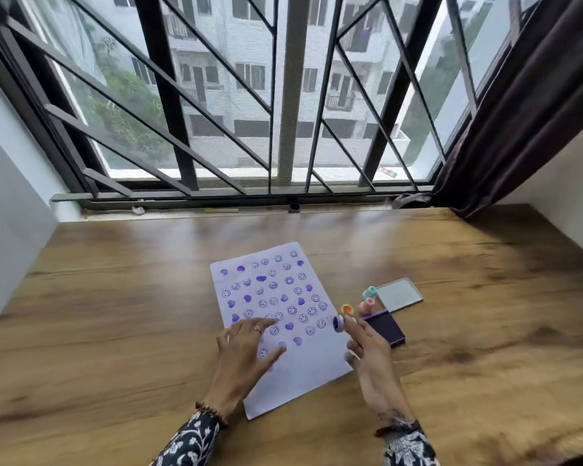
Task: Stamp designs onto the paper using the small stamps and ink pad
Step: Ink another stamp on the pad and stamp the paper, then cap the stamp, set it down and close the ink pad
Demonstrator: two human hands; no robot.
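Observation:
A white sheet of paper [312, 366] lies on the wooden table, covered with several purple smiley and heart prints. My left hand [246, 353] rests flat on the sheet's lower left part, fingers spread. My right hand [367, 351] holds a small purple stamp [338, 323] at its fingertips, just above the paper's right edge. A purple ink pad [386, 327] lies right of the paper, partly behind my right hand. Three more small stamps stand by it: orange [346, 310], pink [367, 305] and teal [370, 292].
The ink pad's clear lid [399, 294] lies behind the pad. The wooden table [115, 314] runs to a barred window at the back. A dark curtain [505, 129] hangs at the right. White walls close both sides.

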